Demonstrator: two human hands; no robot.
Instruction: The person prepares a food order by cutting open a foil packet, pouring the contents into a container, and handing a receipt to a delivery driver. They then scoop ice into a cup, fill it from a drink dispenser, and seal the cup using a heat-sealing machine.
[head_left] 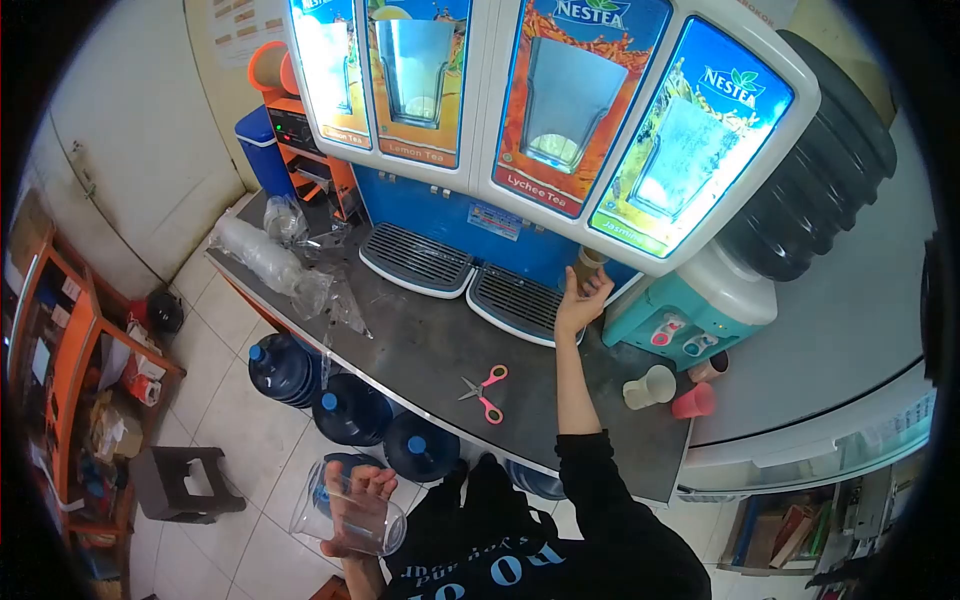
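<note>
My left hand (362, 492) is wrapped round a clear plastic cup (308, 508), held tilted in front of the counter's near edge. My right hand (582, 300) reaches up to the drink dispenser (482, 178) and grips a small cup (588, 262) that looks brownish. It holds this cup under the Jasmine panel, at the right end of the machine. The cup's lower part is hidden by my fingers. Beside my right forearm, pink-handled scissors (487, 393) lie spread on the dark counter (420, 345).
A sleeve of stacked plastic cups (262, 258) lies at the counter's left. On the right stand a teal water dispenser (675, 310), a pale cup (650, 387) and a pink cup (693, 401). Several water jugs (350, 408) and a dark stool (185, 483) are below.
</note>
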